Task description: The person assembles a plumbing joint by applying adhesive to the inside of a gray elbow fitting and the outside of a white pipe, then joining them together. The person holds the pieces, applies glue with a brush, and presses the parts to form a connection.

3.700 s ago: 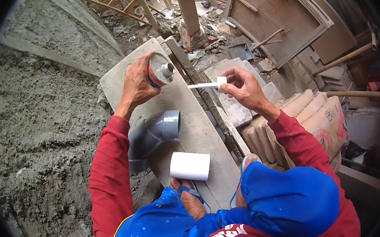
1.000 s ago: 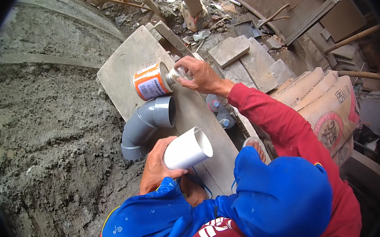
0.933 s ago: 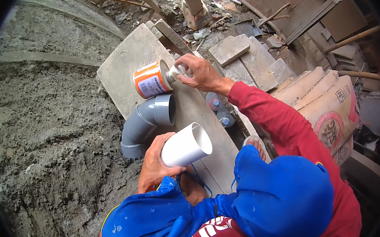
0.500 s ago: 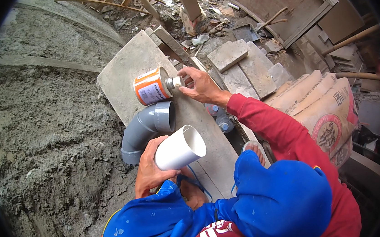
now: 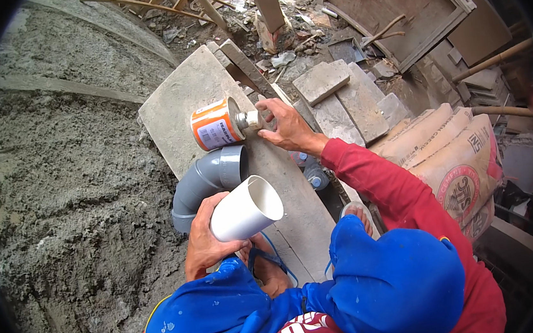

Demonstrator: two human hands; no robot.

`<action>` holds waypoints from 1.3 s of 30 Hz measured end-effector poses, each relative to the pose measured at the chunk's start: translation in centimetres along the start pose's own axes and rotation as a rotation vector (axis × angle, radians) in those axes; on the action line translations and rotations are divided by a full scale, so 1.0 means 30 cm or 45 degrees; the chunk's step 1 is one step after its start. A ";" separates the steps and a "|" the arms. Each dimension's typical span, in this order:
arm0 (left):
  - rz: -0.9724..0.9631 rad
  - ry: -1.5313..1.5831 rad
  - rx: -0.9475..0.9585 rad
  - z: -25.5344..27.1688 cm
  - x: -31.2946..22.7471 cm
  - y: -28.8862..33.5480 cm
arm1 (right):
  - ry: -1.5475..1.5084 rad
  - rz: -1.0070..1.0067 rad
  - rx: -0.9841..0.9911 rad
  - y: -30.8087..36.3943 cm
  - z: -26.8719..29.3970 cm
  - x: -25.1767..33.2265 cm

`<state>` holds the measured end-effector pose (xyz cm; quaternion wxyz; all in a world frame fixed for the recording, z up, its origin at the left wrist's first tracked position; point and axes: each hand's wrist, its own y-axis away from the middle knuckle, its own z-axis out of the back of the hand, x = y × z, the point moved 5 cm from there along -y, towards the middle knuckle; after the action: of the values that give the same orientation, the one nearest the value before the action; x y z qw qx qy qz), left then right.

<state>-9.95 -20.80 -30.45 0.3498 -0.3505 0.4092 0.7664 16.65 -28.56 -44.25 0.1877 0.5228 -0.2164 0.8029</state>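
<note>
My left hand (image 5: pixel 204 242) is wrapped round a short white plastic pipe (image 5: pixel 242 214), its open end tilted up and to the right. Behind the pipe, a grey plastic elbow fitting (image 5: pixel 207 180) lies on the slab. An orange and white can (image 5: pixel 214 125) stands beyond the elbow, with a pale cap (image 5: pixel 252 120) on its neck, facing my right hand. My right hand (image 5: pixel 289 126) is just right of that cap, thumb and fingers spread apart, holding nothing that I can see. Whether a fingertip still touches the cap is hard to make out.
Rough wet mortar (image 5: pixel 79 216) spreads along the left. Can and elbow rest on a narrow concrete slab (image 5: pixel 176 92). Plastic bottles (image 5: pixel 316 178) lie in a gap to its right. Concrete blocks (image 5: pixel 320 82) and stacked cement bags (image 5: pixel 451 155) are farther right.
My right hand's fingers have spread and drawn slightly away from the can's cap. The white pipe in my left hand has shifted slightly left.
</note>
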 end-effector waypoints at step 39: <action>-0.156 0.085 0.311 -0.004 -0.062 -0.032 | 1.092 -0.062 0.808 0.113 0.408 0.109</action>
<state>-8.16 -20.97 -29.33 0.4221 -0.3549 0.4888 0.6760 22.89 -37.79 -37.36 0.1104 0.1837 0.1455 0.9659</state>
